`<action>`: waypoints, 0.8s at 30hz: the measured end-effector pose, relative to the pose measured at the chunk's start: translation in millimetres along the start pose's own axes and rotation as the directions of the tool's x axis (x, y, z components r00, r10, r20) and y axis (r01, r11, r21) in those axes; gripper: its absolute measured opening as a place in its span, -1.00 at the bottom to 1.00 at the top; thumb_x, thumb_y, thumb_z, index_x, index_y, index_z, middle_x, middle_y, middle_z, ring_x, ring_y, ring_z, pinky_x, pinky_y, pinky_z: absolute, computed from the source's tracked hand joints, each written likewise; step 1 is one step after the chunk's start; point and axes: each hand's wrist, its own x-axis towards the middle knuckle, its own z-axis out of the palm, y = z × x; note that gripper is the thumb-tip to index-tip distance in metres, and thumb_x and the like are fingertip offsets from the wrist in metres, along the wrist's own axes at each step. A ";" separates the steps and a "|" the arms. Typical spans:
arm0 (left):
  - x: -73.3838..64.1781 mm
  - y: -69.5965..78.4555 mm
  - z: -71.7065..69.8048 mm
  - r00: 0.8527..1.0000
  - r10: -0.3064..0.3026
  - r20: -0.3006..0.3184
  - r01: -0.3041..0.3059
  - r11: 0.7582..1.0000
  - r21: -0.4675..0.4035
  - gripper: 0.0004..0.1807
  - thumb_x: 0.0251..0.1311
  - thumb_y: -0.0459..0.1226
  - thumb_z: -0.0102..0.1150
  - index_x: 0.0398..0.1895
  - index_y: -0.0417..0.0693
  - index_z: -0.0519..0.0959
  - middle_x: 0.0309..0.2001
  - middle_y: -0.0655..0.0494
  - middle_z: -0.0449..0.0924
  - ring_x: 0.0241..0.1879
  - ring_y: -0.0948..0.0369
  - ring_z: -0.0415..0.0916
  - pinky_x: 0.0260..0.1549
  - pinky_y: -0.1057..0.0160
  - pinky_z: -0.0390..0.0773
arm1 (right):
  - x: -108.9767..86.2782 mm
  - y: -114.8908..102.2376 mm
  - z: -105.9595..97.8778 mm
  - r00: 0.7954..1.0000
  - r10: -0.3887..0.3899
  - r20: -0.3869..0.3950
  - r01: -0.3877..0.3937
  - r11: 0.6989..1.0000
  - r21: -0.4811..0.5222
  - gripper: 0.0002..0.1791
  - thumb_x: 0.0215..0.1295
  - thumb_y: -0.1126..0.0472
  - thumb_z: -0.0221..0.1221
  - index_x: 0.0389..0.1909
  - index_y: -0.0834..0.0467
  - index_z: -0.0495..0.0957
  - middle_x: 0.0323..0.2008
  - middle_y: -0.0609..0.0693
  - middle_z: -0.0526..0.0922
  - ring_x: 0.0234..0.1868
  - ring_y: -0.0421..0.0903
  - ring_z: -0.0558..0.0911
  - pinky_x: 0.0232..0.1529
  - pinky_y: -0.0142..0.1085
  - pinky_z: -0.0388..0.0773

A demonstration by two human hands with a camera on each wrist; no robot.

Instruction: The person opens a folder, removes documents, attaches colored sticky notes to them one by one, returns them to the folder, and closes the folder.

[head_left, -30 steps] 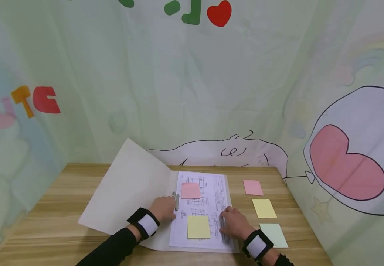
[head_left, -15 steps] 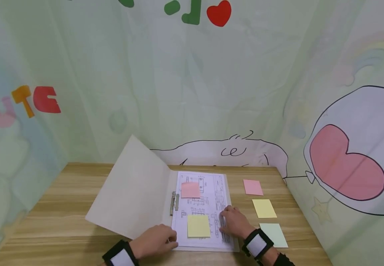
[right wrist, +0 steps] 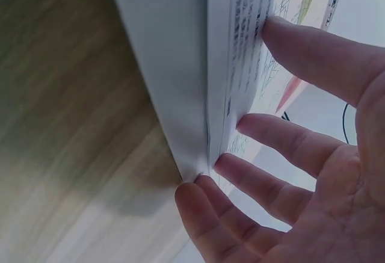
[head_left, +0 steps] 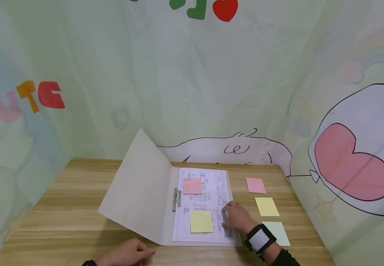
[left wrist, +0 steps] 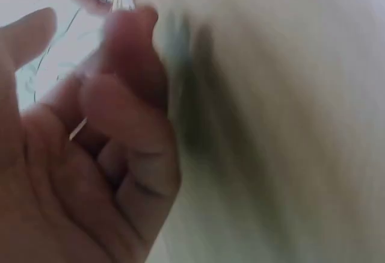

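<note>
A white folder (head_left: 138,192) lies on the table with its left cover tilted up. Inside is a stack of printed drawing sheets (head_left: 185,232) beside a metal clip (head_left: 175,199) at the spine. On the top sheet are a pink sticky note (head_left: 192,186) and a yellow sticky note (head_left: 201,222). My right hand (head_left: 240,218) rests its fingertips on the sheets' right edge; in the right wrist view its fingers (right wrist: 289,142) are spread and nearly straight. My left hand (head_left: 125,253) is off the folder at the table's front, fingers loosely curled and holding nothing.
To the folder's right, a pink note (head_left: 255,185), a yellow note (head_left: 267,207) and a pale green note (head_left: 278,233) lie in a column on the wooden table (head_left: 62,221). A printed curtain (head_left: 211,81) hangs behind and at both sides.
My left hand has left the clip and moved down and left, off the folder. The raised cover tips further toward the sheets. My right hand has stayed on the sheets' edge.
</note>
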 end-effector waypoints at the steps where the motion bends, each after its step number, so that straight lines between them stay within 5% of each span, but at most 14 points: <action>1: -1.3 0.3 -3.2 0.999 -0.032 -0.043 0.033 0.999 0.012 -0.58 0.33 -0.02 0.02 -0.53 -0.13 0.57 -0.67 0.30 0.41 -0.69 0.38 0.31 -0.70 0.39 0.29 | 0.5 0.3 -0.3 1.000 0.003 0.002 -0.003 1.000 0.000 -0.50 -0.05 0.08 0.43 -0.10 0.28 0.61 -0.03 0.20 0.51 0.01 0.18 0.46 0.08 0.03 0.40; 6: -1.5 4.5 -16.6 0.970 -0.001 -0.244 0.031 0.993 0.116 -0.52 0.25 -0.01 0.14 0.08 -0.15 0.48 -0.20 0.05 0.58 -0.34 0.31 0.46 -0.37 0.32 0.49 | 2.2 2.2 0.4 1.000 0.011 0.014 -0.012 1.000 0.019 -0.50 -0.04 0.08 0.43 -0.08 0.26 0.61 0.01 0.21 0.50 0.07 0.19 0.44 0.12 0.05 0.36; 9: -0.1 9.7 -20.5 0.940 0.039 -0.339 0.027 0.982 0.188 -0.44 0.23 0.00 0.16 0.14 -0.19 0.42 0.08 -0.01 0.48 -0.11 0.31 0.39 -0.13 0.34 0.44 | 2.8 3.2 1.8 1.000 0.016 0.022 -0.017 0.999 0.049 -0.50 -0.04 0.10 0.43 -0.07 0.24 0.61 0.05 0.23 0.48 0.11 0.22 0.41 0.14 0.08 0.33; 16: 7.4 16.5 -22.1 0.915 0.034 -0.403 0.030 0.988 0.153 -0.45 0.23 -0.08 0.18 0.15 -0.26 0.39 0.09 -0.08 0.47 -0.02 0.23 0.40 -0.09 0.33 0.44 | 3.5 6.2 4.3 0.999 -0.018 0.027 0.016 0.996 0.083 -0.50 -0.03 0.11 0.42 -0.05 0.24 0.60 0.11 0.24 0.46 0.15 0.25 0.39 0.15 0.11 0.30; 21: 13.4 20.2 -19.9 0.889 0.146 -0.435 -0.094 0.986 0.139 -0.47 0.14 -0.21 0.27 0.10 -0.28 0.36 0.02 -0.06 0.49 -0.06 0.28 0.41 -0.12 0.35 0.44 | 5.9 8.1 6.4 0.999 -0.032 0.024 0.030 0.996 0.089 -0.51 -0.01 0.11 0.42 -0.04 0.22 0.60 0.14 0.22 0.45 0.17 0.25 0.39 0.16 0.11 0.30; 24: 20.9 24.7 -17.8 0.872 0.219 -0.438 -0.169 0.974 0.152 -0.32 0.09 -0.25 0.32 0.23 -0.20 0.22 0.10 -0.07 0.42 0.03 0.21 0.39 -0.04 0.32 0.42 | 6.7 9.3 5.7 1.000 -0.027 0.016 0.025 0.996 0.087 -0.51 -0.02 0.10 0.42 -0.04 0.21 0.60 0.15 0.22 0.45 0.17 0.25 0.39 0.17 0.11 0.29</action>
